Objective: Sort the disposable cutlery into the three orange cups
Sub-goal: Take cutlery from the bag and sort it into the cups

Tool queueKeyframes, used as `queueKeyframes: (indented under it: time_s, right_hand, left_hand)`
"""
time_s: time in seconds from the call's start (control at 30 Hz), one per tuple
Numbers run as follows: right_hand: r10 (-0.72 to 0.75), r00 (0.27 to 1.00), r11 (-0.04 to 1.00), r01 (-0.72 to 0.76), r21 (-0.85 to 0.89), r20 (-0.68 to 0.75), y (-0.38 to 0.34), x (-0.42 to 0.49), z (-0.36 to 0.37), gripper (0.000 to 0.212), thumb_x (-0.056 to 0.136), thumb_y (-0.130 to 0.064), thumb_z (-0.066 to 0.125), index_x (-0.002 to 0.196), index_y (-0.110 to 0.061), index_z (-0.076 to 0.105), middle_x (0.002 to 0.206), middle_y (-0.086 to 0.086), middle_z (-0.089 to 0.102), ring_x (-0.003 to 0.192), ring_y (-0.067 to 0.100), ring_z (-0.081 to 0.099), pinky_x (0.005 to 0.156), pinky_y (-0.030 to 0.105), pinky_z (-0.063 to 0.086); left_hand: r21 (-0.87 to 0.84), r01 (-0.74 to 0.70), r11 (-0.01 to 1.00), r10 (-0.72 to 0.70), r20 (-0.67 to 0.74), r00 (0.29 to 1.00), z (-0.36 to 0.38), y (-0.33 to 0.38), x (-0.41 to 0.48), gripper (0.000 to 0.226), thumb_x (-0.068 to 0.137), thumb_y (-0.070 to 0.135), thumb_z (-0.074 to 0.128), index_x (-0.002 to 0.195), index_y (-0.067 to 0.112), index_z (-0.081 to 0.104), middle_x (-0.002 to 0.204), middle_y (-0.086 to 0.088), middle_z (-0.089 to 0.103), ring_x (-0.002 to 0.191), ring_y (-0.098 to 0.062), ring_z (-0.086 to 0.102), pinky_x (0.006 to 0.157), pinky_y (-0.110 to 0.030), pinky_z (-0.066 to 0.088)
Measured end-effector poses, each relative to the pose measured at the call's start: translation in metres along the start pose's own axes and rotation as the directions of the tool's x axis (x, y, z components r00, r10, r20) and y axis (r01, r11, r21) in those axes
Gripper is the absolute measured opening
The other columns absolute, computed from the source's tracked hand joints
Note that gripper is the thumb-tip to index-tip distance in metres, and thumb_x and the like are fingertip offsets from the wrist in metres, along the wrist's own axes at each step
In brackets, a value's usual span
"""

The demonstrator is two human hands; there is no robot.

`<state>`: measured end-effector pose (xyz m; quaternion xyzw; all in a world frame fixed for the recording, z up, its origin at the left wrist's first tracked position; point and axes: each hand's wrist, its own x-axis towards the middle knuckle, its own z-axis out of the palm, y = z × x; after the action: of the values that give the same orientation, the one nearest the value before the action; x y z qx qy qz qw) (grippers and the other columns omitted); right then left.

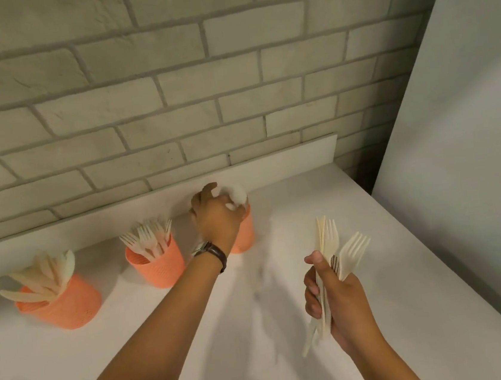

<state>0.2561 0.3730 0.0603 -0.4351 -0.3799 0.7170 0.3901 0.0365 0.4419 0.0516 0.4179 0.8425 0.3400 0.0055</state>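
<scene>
- The left hand (217, 215) was over the right-hand orange ribbed plastic cup (243, 236), close to the grey brick wall (169, 89). Its fingers were curled round a blurred clump of pale rounded cutlery (237, 196), probably spoons. The blur hid how firmly they were pinched.
- The wrist covered most of that light cup, so a nudge on its rim as the pieces were let go could have tipped it or shoved it aside.
- The right hand (339, 298) gripped a loose bundle of cream plastic forks and flat pieces (331, 243) above the white counter (262, 360), fingers wrapped round the handles. The handles fanned out below the fist, so one could have slid free and dropped.
- The middle orange cup (158, 267) was crowded with forks standing tines-up. Pushing more in might have snagged them or knocked the cup over.
- The left orange cup (66, 307) had knife-like pieces splayed far over its rim, and a bump could have spilled them.
</scene>
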Motion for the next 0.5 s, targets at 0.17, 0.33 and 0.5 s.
queueKeyframes:
  time_s: [0.17, 0.33, 0.5]
  right_hand:
    - [0.02, 0.999, 1.0, -0.02, -0.019, 0.03, 0.0, -0.001, 0.005, 0.029, 0.085, -0.035, 0.059, 0.089, -0.007, 0.058, 0.053, 0.004, 0.039, 0.037, 0.015, 0.033, 0.044, 0.026, 0.027]
    - [0.042, 0.986, 0.997, -0.053, 0.063, 0.162, 0.003, -0.006, 0.013, 0.041, 0.077, -0.043, 0.057, 0.09, -0.004, 0.061, 0.052, 0.004, 0.045, 0.033, 0.015, 0.033, 0.039, 0.021, 0.029]
    - [0.079, 0.937, 0.987, -0.12, 0.103, 0.339, 0.004, -0.018, 0.023, 0.043, 0.079, -0.045, 0.051, 0.08, -0.003, 0.059, 0.053, 0.008, 0.051, 0.027, 0.012, 0.034, 0.034, 0.017, 0.029]
  left_hand:
    - [-0.07, -0.029, 0.997, 0.029, 0.004, 1.0, -0.004, 0.002, -0.009, 0.084, 0.06, 0.036, 0.08, 0.135, 0.023, 0.043, 0.149, -0.004, 0.03, 0.136, -0.027, 0.026, 0.112, -0.047, 0.022]
    - [-0.398, -0.045, 0.916, 0.049, 0.001, 0.999, -0.041, 0.011, -0.065, 0.039, 0.072, 0.025, 0.075, 0.108, 0.022, 0.06, 0.118, 0.001, 0.056, 0.114, -0.017, 0.049, 0.089, -0.016, 0.034]
    - [-0.6, 0.261, 0.756, -0.015, 0.382, 0.924, -0.078, 0.014, -0.136, 0.003, 0.077, 0.032, 0.07, 0.075, 0.031, 0.071, 0.086, 0.011, 0.071, 0.09, -0.007, 0.064, 0.077, -0.011, 0.044]
